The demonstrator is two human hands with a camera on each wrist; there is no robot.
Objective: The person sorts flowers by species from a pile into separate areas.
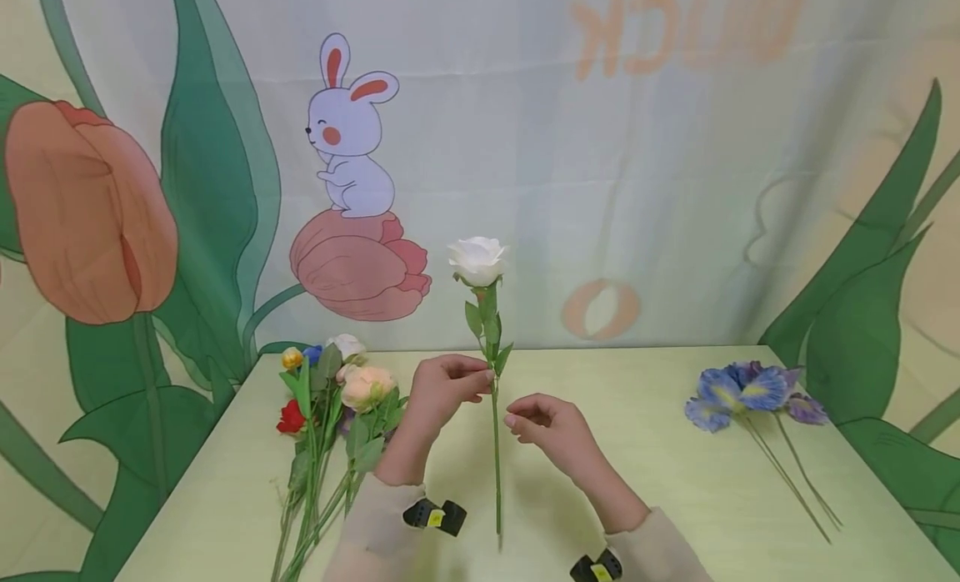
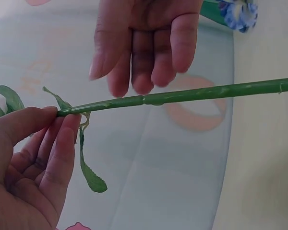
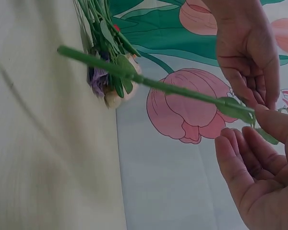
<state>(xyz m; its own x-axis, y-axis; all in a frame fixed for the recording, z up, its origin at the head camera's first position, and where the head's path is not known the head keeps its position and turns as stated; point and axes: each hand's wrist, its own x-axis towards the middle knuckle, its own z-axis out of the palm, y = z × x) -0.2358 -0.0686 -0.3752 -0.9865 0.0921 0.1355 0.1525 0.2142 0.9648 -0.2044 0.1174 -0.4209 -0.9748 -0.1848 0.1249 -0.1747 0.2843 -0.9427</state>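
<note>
A white artificial rose (image 1: 478,262) stands upright above the middle of the table, its long green stem (image 1: 497,465) pointing down. My left hand (image 1: 448,390) pinches that stem just below the leaves, between thumb and fingertips, as the left wrist view also shows at the stem (image 2: 197,94). To the right of the stem is my right hand (image 1: 551,432), fingers loosely bent and apart from it in the head view. In the left wrist view the right hand (image 2: 149,43) has nothing between its fingers.
A bunch of artificial flowers lies at the table's left, with a peach flower (image 1: 367,388), a red flower (image 1: 291,417) and long stems. Blue-purple irises (image 1: 742,390) lie at the right. Behind the pale table (image 1: 645,499) hangs a printed curtain (image 1: 525,148).
</note>
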